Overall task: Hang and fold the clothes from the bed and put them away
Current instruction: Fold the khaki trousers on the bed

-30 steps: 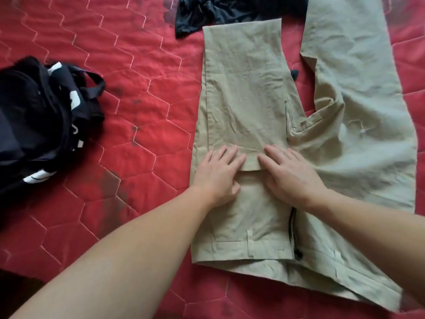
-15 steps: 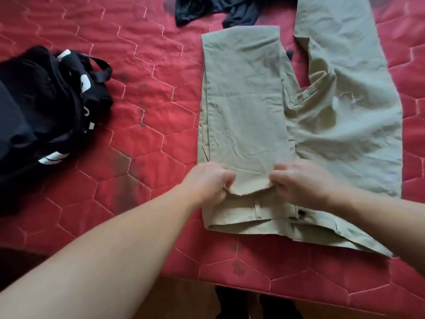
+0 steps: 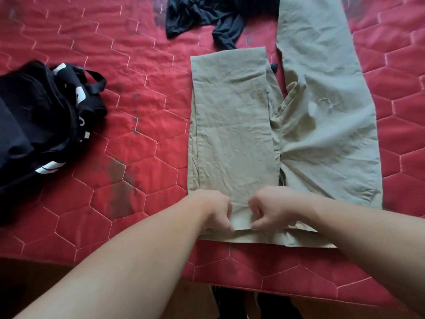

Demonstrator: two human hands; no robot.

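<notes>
Bed point(image 3: 142, 125), red quilted cover, carried everything in view; its near edge ran along the bottom, with floor below.

Khaki trousers point(image 3: 322, 139) lay flat toward the bed's right side, waistband at the near edge. One leg ran off past the far edge of view. The other leg point(image 3: 232, 125) was doubled back over itself, its hem brought down to the waistband at the near edge.

Black bag point(image 3: 46, 125), with white markings and a strap loop, sat at the bed's left edge, well apart from the trousers. Dark crumpled garment point(image 3: 202, 17) lay at the far edge, just beyond the folded leg's crease; whether it touched, could not tell.

Left hand point(image 3: 212, 211) and right hand point(image 3: 272, 209) sat side by side at the near edge. Fingers of both were curled, pinching the hem of the folded leg against the waistband.

Handling judgement: thin woven cloth, light, limp, creases readily, not slippery on the quilt. No stiffness except the waistband and hem seams, so those are the places to take hold. The fold should keep only if lifted at two spread points; a single-point grip would likely let the layers slide apart.
</notes>
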